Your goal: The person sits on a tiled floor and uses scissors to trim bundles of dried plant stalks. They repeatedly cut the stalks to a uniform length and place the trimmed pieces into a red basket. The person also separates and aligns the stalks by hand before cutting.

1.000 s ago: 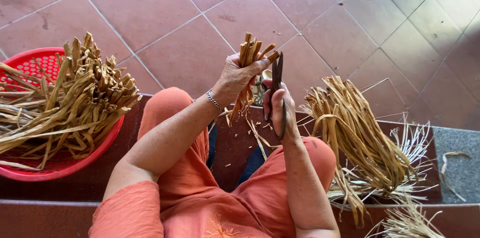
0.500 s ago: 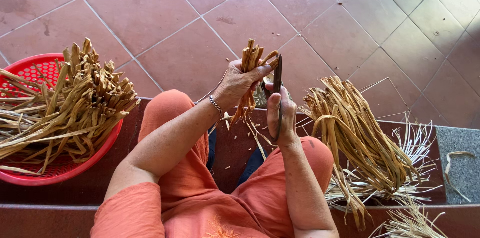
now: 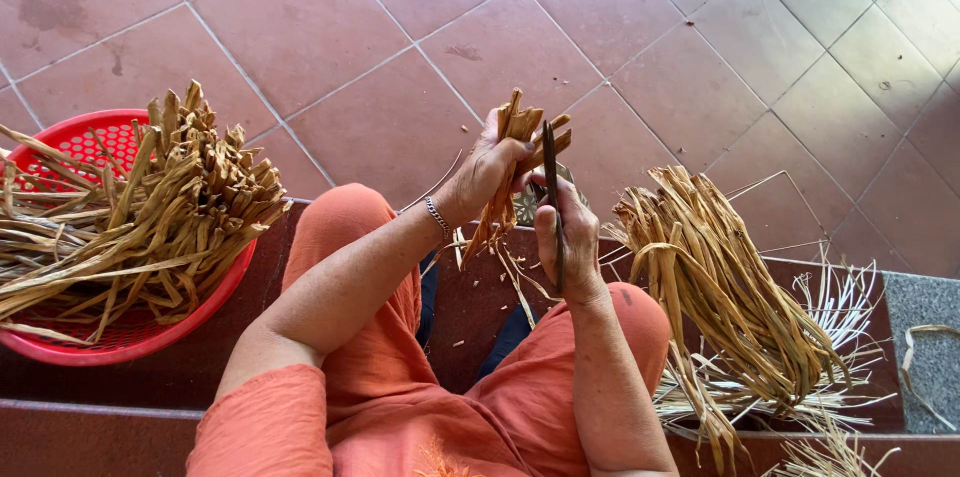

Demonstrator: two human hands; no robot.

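Fingers of the left hand (image 3: pixel 488 169) pinch a bunch of dry strips (image 3: pixel 512 152), held up above the knees. The right hand (image 3: pixel 560 237) has its fingers wrapped round a dark knife (image 3: pixel 551 187), blade against the bunch. Red basket (image 3: pixel 120 337) left, strip pile (image 3: pixel 720 287) right.

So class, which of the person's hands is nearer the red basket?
Left. The left hand holds a bunch of dry strips, on the side of the red basket; the right hand, holding a dark blade, lies farther away.
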